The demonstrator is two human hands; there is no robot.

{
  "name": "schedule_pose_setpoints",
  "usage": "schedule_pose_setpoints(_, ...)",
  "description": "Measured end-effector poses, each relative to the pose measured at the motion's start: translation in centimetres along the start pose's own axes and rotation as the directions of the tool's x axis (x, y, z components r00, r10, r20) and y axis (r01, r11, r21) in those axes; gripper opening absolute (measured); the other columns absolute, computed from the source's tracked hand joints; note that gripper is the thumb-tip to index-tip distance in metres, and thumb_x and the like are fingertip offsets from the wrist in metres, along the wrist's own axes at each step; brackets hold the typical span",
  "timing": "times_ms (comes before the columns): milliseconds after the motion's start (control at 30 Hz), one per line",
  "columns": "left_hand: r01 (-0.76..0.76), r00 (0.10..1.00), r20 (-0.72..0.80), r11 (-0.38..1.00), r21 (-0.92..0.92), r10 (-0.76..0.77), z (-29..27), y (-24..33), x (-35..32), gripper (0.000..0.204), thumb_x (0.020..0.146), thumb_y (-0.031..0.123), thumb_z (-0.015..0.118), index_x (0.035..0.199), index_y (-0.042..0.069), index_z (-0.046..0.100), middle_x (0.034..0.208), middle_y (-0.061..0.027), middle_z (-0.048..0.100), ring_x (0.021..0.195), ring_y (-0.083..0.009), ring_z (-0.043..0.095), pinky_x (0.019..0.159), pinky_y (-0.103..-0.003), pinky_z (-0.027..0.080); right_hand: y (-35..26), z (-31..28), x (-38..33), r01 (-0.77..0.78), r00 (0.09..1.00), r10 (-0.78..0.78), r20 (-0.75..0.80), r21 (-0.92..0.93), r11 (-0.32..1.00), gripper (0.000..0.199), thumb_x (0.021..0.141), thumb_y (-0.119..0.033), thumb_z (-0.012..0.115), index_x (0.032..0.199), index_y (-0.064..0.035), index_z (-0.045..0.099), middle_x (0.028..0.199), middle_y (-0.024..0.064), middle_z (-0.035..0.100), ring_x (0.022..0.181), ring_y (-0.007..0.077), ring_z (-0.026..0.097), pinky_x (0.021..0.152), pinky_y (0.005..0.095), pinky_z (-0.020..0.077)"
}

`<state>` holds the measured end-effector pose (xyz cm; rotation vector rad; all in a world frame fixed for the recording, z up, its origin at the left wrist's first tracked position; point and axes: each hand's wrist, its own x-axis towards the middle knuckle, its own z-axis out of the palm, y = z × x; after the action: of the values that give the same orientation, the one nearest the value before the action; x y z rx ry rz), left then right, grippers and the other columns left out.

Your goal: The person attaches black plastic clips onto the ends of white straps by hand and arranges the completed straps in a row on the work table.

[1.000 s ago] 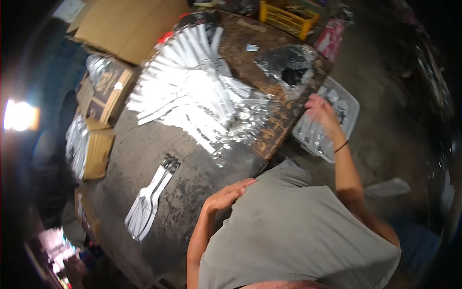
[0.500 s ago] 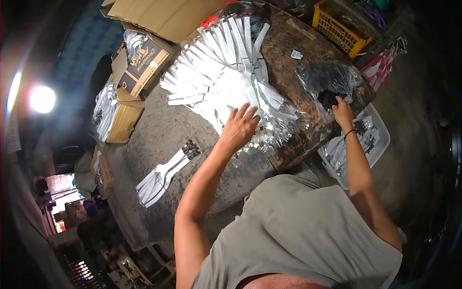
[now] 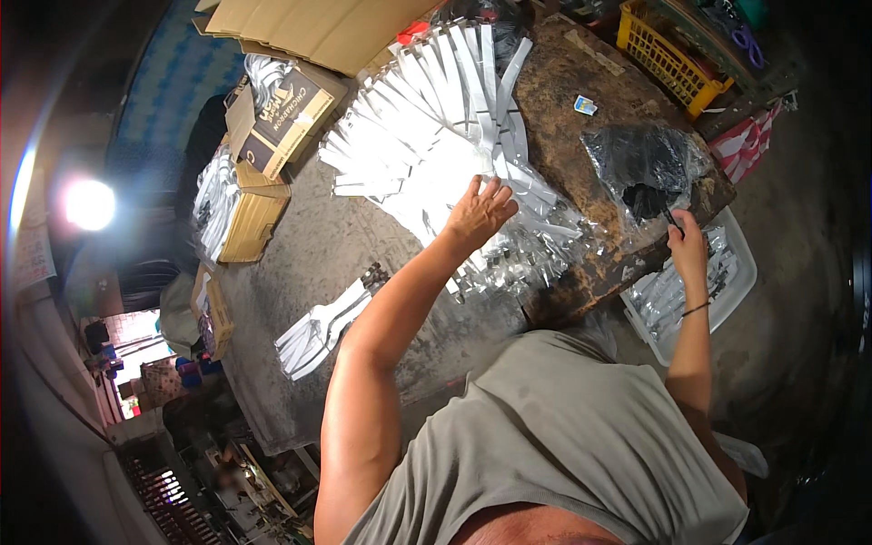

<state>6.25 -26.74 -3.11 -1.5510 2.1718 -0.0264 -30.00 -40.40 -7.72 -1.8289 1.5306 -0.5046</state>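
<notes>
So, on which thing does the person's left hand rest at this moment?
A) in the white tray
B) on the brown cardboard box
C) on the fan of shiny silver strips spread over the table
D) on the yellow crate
C: the left hand lies with its fingers spread on the fan of silver strips, while the right hand holds a small dark thing over the white tray.

Pretty dim workshop: a worn, stained brown wooden table (image 3: 581, 100) runs across the top of the frame, with grey concrete floor (image 3: 799, 300) to the right of it. There's a really bright lamp (image 3: 89, 203) glaring at the left edge, a blue patterned wall (image 3: 177, 86) at upper left, and flattened cardboard sheets (image 3: 309, 27) along the top.
</notes>
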Motion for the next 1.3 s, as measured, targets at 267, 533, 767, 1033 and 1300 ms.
schedule_pose_setpoints(267, -0.014, 0.995, -0.100, 0.998, 0.053, 0.019, 0.6, -0.1, 0.4, 0.017, 0.086, 0.019, 0.048, 0.102, 0.015, 0.055, 0.112, -0.0048, 0.045, 0.118, -0.0218, 0.037, 0.100, -0.045, 0.029, -3.7, -2.2, -2.4, -0.180, 0.955, -0.051, 0.293, 0.708, 0.683, 0.030, 0.089, -0.014, 0.054, 0.117, -0.0043, 0.055, 0.089, 0.0049, 0.063, 0.066, 0.0064, 0.055, 0.058, 0.0194, 0.0440)
schedule_pose_setpoints(533, 0.092, 0.947, -0.299, 0.992, -0.091, -0.115, -1.0, -0.4, -2.1, 0.013, 0.088, 0.018, 0.049, 0.098, 0.012, 0.054, 0.097, -0.0063, 0.053, 0.105, -0.0233, 0.049, 0.106, -0.055, 0.022, -6.0, -3.1, -3.6, 0.008, 0.978, -0.155, 0.141, 0.713, 0.701, 0.035, 0.090, -0.010, 0.054, 0.124, -0.0033, 0.050, 0.118, 0.0100, 0.057, 0.083, 0.0099, 0.059, 0.070, 0.0207, 0.0445)
schedule_pose_setpoints(767, 0.363, 0.175, -0.530, 0.554, -0.749, -0.830, -4.2, -2.8, -13.5, 0.025, 0.072, 0.012, 0.074, 0.076, 0.007, 0.050, 0.074, -0.0063, 0.053, 0.072, -0.0220, 0.053, 0.073, -0.036, 0.041, -7.3, -0.6, -4.5, 0.341, 0.938, -0.328, -0.116, 0.484, 0.806, 0.021, 0.094, -0.015, 0.049, 0.111, -0.0050, 0.056, 0.096, 0.0009, 0.059, 0.080, 0.0074, 0.053, 0.073, 0.0227, 0.0411)
schedule_pose_setpoints(1033, -0.491, 0.151, 0.157, -0.211, -0.845, -0.976, -1.6, 3.2, -20.3, 0.038, 0.084, 0.005, 0.063, 0.118, 0.001, 0.046, 0.097, -0.0036, 0.057, 0.084, -0.0106, 0.054, 0.078, -0.024, 0.045, -15.2, 3.2, -10.6, 0.041, 0.933, -0.304, 0.191, 0.784, 0.620, 0.022, 0.096, -0.018, 0.045, 0.111, -0.0044, 0.053, 0.070, -0.0044, 0.043, 0.057, 0.0030, 0.040, 0.050, 0.0179, 0.0361)
schedule_pose_setpoints(1300, -0.767, 0.145, 0.127, -0.193, -0.612, -0.981, 1.1, 7.4, -23.1, 0.031, 0.083, 0.000, 0.061, 0.096, 0.010, 0.035, 0.092, -0.0072, 0.057, 0.088, -0.0168, 0.058, 0.085, -0.031, 0.044, -22.5, 12.6, -19.3, 0.128, 0.774, -0.535, 0.338, 0.745, 0.655, 0.016, 0.083, -0.008, 0.065, 0.096, -0.0042, 0.056, 0.092, 0.0006, 0.057, 0.085, 0.0065, 0.051, 0.075, 0.0214, 0.0428)
